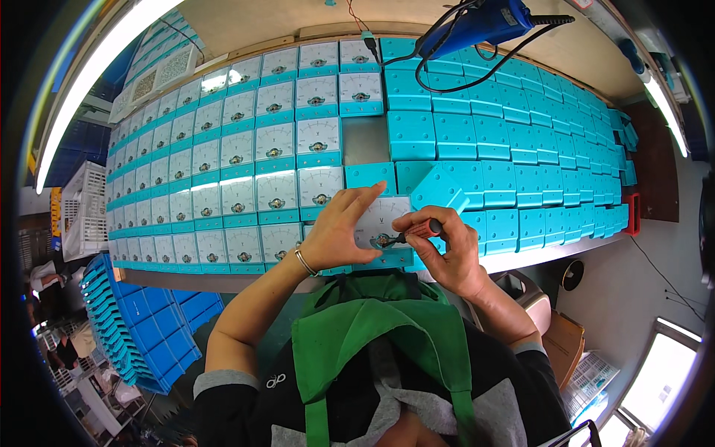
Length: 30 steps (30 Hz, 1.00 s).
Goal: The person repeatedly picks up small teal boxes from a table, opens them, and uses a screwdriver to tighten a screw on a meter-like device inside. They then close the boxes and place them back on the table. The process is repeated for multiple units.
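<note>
Right hand (pixel 456 257) grips a red-and-black screwdriver (pixel 424 229), thumb and fingers round the handle, shaft slanting toward the meter (pixel 387 211). Left hand (pixel 337 229) is spread in a wide C around the meter's left side, thumb by the near edge, fingers by the far edge; it looks like a light brace, not a clamp. Meter lies dial up, directly between the hands.

Tip is at the small round mechanism (pixel 383 241) low on the dial. Can't tell if it's seated in a slot: too small here, and the fingers crowd it.

For a clean job, I'd stand the driver more upright over the slot, seat the tip before turning, then use small fingertip turns with little down force. Left thumb should stop the meter creeping, and both hands should stay off the needle area. A slip would likely mark the dial.

Just right of the meter: one teal case (pixel 439 191) sitting askew. Just beyond it: another teal case (pixel 361 176), straight. Left of it: rows of finished-looking dial meters (pixel 275 141). Right: rows of teal cases (pixel 499 179). Well beyond it: a blue tool (pixel 477 28) with a looped black cable (pixel 514 59).
</note>
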Each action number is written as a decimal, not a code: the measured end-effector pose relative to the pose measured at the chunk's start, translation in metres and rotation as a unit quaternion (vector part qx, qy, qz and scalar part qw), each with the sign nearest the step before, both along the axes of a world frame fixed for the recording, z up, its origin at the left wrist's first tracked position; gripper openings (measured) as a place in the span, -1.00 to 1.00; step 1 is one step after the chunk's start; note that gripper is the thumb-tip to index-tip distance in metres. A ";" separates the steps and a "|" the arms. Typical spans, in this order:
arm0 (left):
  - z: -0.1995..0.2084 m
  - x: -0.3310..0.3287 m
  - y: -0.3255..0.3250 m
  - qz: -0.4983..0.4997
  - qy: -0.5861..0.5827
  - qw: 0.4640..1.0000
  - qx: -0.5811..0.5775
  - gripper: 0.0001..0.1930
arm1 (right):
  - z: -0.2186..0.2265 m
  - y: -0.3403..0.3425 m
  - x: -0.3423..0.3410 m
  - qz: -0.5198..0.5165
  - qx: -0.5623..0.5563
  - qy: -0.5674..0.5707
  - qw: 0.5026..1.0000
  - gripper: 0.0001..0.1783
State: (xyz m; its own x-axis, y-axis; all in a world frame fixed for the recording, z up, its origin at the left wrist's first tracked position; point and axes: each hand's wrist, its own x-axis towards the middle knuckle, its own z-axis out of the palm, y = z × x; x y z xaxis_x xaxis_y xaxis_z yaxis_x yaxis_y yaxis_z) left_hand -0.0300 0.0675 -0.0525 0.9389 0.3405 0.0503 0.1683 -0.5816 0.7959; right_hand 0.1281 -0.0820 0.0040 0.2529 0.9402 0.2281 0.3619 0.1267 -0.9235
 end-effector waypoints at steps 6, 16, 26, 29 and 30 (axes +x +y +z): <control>0.006 -0.007 0.002 -0.003 0.007 1.000 -0.016 0.05 | 0.001 -0.011 0.004 -0.106 0.093 0.237 0.961 -0.75; 0.021 -0.001 -0.002 0.006 -0.090 0.994 -0.061 0.05 | -0.075 -0.025 -0.015 -0.014 -0.116 0.289 0.950 -0.82; 0.023 -0.001 -0.001 -0.019 -0.060 0.997 -0.054 0.00 | -0.088 -0.027 0.000 0.090 -0.145 0.396 0.902 -0.78; 0.025 0.000 -0.001 -0.026 -0.056 0.996 -0.059 0.00 | -0.089 -0.027 -0.001 0.088 -0.113 0.389 0.910 -0.79; 0.025 0.001 -0.001 -0.026 -0.056 0.996 -0.060 -0.01 | -0.087 -0.027 -0.002 0.083 -0.112 0.394 0.909 -0.79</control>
State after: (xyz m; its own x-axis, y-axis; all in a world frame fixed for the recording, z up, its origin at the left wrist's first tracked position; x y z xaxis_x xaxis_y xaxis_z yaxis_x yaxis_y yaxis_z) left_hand -0.0293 0.0665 -0.0278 0.9463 0.3012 0.1170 0.0471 -0.4869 0.8722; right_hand 0.1263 -0.1087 -0.0834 0.1048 0.9808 -0.1644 -0.4291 -0.1045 -0.8972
